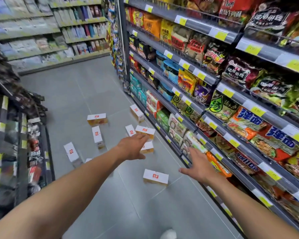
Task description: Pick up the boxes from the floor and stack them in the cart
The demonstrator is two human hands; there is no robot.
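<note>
Across the grey aisle floor [72,94] we count at least 8 white boxes [155,175], scattered; our left hand [132,147] stretched flat above 2 of them, contact unclear; our right hand [197,167] spread wide, holding nothing, beside the noodle shelves [199,25].

White boxes [155,176] here, each with a small red square on top and yellow-orange sides. The floor [72,94] is plain grey tile, thin pale lines crossing it. Grey shelves [274,120] on the right, dotted with yellow-green tags [257,111]. Orange packets [245,125] carry bold blue characters; dark packets [238,71] above show black and maroon with white script. A white shoe [168,234] at the bottom edge.
</note>
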